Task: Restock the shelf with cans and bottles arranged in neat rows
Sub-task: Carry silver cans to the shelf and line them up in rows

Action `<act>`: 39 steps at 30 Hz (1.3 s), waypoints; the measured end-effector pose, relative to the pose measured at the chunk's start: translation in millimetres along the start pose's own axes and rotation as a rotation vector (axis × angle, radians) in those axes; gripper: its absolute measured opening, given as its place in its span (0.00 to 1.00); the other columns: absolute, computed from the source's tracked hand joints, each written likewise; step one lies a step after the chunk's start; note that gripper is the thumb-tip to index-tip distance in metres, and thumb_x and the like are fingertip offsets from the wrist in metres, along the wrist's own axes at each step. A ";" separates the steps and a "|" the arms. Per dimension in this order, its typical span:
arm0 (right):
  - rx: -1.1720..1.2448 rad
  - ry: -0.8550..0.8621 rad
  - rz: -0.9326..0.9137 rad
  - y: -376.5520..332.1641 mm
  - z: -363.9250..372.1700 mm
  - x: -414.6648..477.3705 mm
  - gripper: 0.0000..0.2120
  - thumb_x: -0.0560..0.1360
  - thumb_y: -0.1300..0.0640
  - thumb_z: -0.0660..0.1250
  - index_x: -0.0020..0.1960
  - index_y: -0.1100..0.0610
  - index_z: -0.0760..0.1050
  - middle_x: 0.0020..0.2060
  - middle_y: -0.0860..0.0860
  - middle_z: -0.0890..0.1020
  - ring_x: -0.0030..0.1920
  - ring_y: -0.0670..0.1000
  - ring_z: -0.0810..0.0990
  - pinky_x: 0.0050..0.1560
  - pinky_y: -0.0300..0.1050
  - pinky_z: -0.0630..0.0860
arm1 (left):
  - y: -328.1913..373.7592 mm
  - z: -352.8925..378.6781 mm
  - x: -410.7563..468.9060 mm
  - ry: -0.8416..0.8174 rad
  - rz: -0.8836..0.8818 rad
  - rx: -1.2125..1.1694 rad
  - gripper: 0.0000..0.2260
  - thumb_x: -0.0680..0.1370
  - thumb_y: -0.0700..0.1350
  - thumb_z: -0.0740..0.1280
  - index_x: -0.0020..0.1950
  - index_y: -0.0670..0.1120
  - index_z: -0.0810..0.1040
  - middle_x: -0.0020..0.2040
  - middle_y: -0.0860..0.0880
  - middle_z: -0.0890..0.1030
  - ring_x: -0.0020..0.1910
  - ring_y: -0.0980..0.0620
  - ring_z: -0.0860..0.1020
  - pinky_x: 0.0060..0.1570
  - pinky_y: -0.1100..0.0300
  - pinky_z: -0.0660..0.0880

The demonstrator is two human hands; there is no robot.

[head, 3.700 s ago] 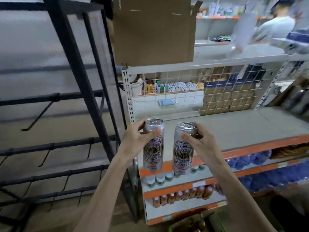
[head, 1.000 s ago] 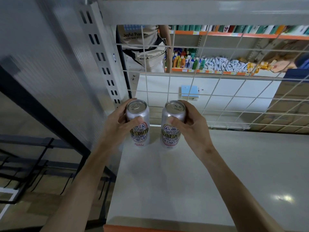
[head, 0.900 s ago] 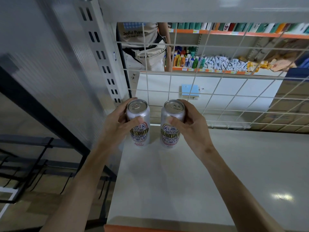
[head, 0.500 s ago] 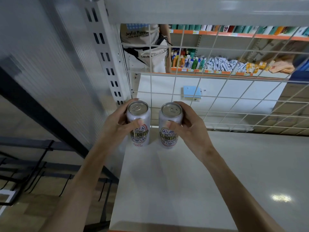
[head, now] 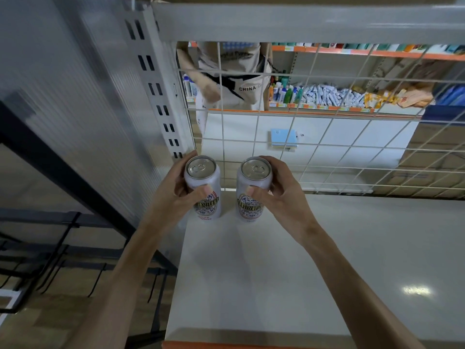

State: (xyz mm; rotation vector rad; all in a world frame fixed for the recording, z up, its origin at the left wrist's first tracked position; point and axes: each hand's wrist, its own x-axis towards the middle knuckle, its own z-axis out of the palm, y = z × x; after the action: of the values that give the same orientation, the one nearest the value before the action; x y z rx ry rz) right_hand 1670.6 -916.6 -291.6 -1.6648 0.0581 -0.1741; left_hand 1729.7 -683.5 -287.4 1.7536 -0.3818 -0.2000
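Left hand (head: 176,196) grips left can (head: 204,191), right hand (head: 283,195) grips right can (head: 253,192), upright on shelf (head: 289,273); labels illegible. Far apron (head: 242,98) reads "CHINA".

Soft, even indoor light, bent by a wide-angle lens.
The shelf (head: 251,273) is lit from above: a small glare patch is seen at its right, and only faint, soft shadows are cast in front of the left can (head: 201,170) and the right can (head: 255,170), whose lids carry dull highlights. The wire grid (head: 222,122) is bowed by the lens. The post (head: 151,96) and the dark rack (head: 50,165) at the left are smeared by blur.
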 end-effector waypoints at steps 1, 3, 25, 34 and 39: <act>0.000 0.001 0.003 -0.4 0.0 -0.5 0.29 0.71 0.64 0.76 0.68 0.53 0.70 0.59 0.46 0.81 0.61 0.49 0.79 0.62 0.47 0.76 | 0.6 0.8 -0.2 0.016 0.003 0.005 0.33 0.72 0.42 0.72 0.76 0.42 0.65 0.65 0.48 0.78 0.63 0.58 0.78 0.56 0.66 0.77; -0.011 0.003 0.008 -2.4 0.6 -1.6 0.30 0.71 0.64 0.75 0.69 0.52 0.69 0.60 0.45 0.81 0.62 0.47 0.79 0.62 0.44 0.76 | 0.6 1.0 -1.9 0.043 0.003 0.025 0.34 0.70 0.45 0.73 0.75 0.42 0.67 0.65 0.47 0.78 0.63 0.56 0.78 0.58 0.62 0.78; -0.293 0.430 0.058 -59.6 -206.0 -186.3 0.27 0.74 0.49 0.72 0.69 0.51 0.67 0.61 0.47 0.77 0.60 0.43 0.77 0.59 0.37 0.75 | 162.1 224.8 -57.3 0.323 0.466 0.186 0.04 0.78 0.49 0.70 0.50 0.54 0.77 0.50 0.57 0.75 0.56 0.46 0.76 0.61 0.42 0.73; -0.370 0.520 0.146 -71.9 -424.1 -277.2 0.16 0.76 0.58 0.72 0.62 0.56 0.75 0.52 0.48 0.80 0.51 0.46 0.80 0.49 0.28 0.73 | 208.5 474.0 -110.6 -0.136 0.034 0.253 0.06 0.76 0.43 0.73 0.48 0.53 0.79 0.49 0.53 0.82 0.51 0.51 0.80 0.57 0.53 0.77; -0.441 0.595 0.183 -110.7 -503.2 -295.2 0.12 0.76 0.57 0.70 0.58 0.59 0.78 0.49 0.50 0.82 0.48 0.47 0.80 0.46 0.35 0.72 | 247.6 561.8 -113.5 -0.233 0.001 0.280 0.07 0.76 0.43 0.73 0.53 0.47 0.81 0.47 0.50 0.83 0.47 0.52 0.82 0.44 0.68 0.73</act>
State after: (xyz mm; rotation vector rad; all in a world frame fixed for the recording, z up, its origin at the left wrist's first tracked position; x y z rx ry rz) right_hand 1297.4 -1359.0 -158.9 -1.9787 0.7401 -0.5433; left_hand 1398.1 -1200.9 -177.1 2.0117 -0.6028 -0.3669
